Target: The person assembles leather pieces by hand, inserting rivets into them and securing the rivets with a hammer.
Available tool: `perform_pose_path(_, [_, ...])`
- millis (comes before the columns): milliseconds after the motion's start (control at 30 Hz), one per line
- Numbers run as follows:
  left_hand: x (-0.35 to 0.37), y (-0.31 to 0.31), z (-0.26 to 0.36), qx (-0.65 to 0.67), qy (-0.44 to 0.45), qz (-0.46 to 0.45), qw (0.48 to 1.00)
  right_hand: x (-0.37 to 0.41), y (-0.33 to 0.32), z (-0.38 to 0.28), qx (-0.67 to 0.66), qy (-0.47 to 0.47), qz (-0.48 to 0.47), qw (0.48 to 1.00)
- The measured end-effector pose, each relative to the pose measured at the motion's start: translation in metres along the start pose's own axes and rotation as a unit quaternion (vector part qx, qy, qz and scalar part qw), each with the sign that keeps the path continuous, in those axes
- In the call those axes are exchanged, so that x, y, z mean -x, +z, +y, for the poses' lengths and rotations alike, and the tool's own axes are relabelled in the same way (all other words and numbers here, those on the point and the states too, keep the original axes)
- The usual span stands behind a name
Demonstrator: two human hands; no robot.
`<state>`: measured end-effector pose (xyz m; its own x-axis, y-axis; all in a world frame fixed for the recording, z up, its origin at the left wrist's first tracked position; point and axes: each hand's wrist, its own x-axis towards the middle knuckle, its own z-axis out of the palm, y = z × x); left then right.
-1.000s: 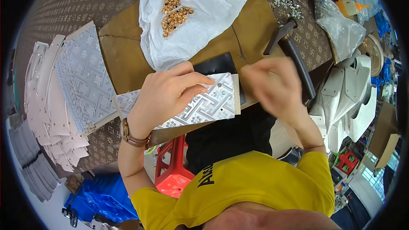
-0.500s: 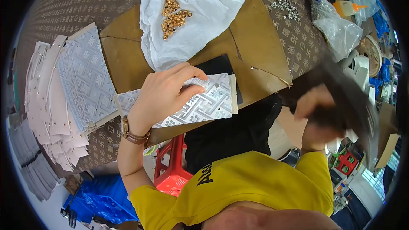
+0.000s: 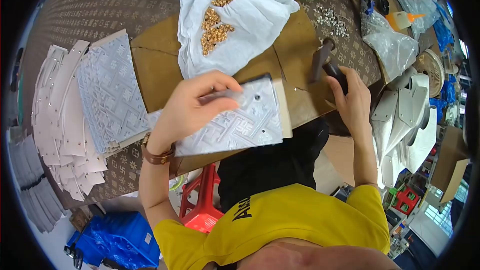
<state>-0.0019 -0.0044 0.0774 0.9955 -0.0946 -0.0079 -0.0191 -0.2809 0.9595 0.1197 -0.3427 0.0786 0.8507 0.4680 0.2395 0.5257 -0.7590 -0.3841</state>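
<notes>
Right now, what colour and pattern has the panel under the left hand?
Silver-grey panel, embossed geometric key pattern; head view.

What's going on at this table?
A person in a yellow shirt is working at a cluttered bench. Their left hand holds an embossed silver panel over a brown mat. Their right hand grips a dark hammer, whose head rests on the mat. Gold studs lie on white paper behind, and a stack of similar panels sits to the left.
</notes>
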Motion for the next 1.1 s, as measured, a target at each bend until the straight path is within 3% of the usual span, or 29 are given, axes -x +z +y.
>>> perform_pose_path(33, [0.001,-0.007,-0.003,0.093,0.012,0.028,0.995,-0.005,0.002,0.001,0.022,-0.028,0.024,0.999])
perform_pose_path(67, [-0.001,-0.022,-0.012,0.089,0.016,0.026,0.996,-0.008,0.003,0.001,0.044,-0.053,0.047,0.996])
perform_pose_path(100, [-0.006,-0.044,-0.026,0.355,0.062,-0.09,0.929,-0.014,0.005,-0.005,0.043,-0.05,0.054,0.996])
perform_pose_path(133, [-0.011,-0.056,-0.035,0.588,0.097,-0.201,0.778,-0.024,0.01,-0.02,-0.008,-0.093,0.074,0.993])
perform_pose_path(167, [-0.012,-0.056,-0.035,0.581,0.096,-0.208,0.781,-0.034,0.017,-0.035,-0.059,-0.135,0.095,0.985])
perform_pose_path(267, [-0.007,-0.05,-0.028,0.687,0.133,-0.185,0.691,-0.065,0.059,-0.073,-0.124,-0.241,0.048,0.961])
perform_pose_path(300, [-0.01,-0.048,-0.03,0.677,0.135,-0.188,0.698,-0.075,0.076,-0.082,-0.139,-0.27,0.031,0.952])
perform_pose_path(367, [-0.014,-0.045,-0.036,0.708,0.129,-0.217,0.66,-0.092,0.108,-0.092,-0.125,-0.271,0.034,0.954])
perform_pose_path(500, [-0.017,-0.043,-0.038,0.723,0.139,-0.238,0.634,-0.109,0.132,-0.104,-0.081,-0.268,0.021,0.96])
perform_pose_path(600, [-0.014,-0.042,-0.038,0.731,0.115,-0.217,0.637,-0.101,0.121,-0.097,-0.07,-0.279,0.017,0.958])
perform_pose_path(667, [-0.012,-0.042,-0.037,0.737,0.096,-0.205,0.636,-0.087,0.101,-0.092,-0.136,-0.275,-0.007,0.952])
perform_pose_path(767, [-0.014,-0.043,-0.039,0.688,0.095,-0.19,0.694,-0.058,0.069,-0.086,-0.195,-0.274,-0.048,0.941])
perform_pose_path(833, [-0.012,-0.049,-0.039,0.626,0.092,-0.157,0.758,-0.029,0.051,-0.075,-0.252,-0.269,-0.081,0.926])
perform_pose_path(900, [-0.013,-0.069,-0.031,0.505,0.091,-0.187,0.838,-0.007,0.047,-0.062,-0.24,-0.272,-0.109,0.926])
perform_pose_path(933, [-0.012,-0.061,-0.018,0.508,0.088,-0.191,0.835,0.001,0.048,-0.056,-0.234,-0.288,-0.124,0.92])
perform_pose_path(967, [-0.003,-0.045,0.0,0.387,0.07,-0.047,0.918,0.006,0.049,-0.052,-0.23,-0.304,-0.138,0.914])
perform_pose_path(1000, [0.006,-0.028,0.017,0.247,0.049,0.096,0.963,0.008,0.047,-0.051,-0.232,-0.298,-0.138,0.916])
perform_pose_path(1033, [0.009,-0.02,0.024,0.095,0.029,0.235,0.967,0.007,0.042,-0.05,-0.243,-0.286,-0.119,0.919])
perform_pose_path(1100, [0.007,-0.015,0.01,0.046,0.024,0.196,0.979,-0.001,0.029,-0.048,-0.262,-0.263,-0.081,0.925])
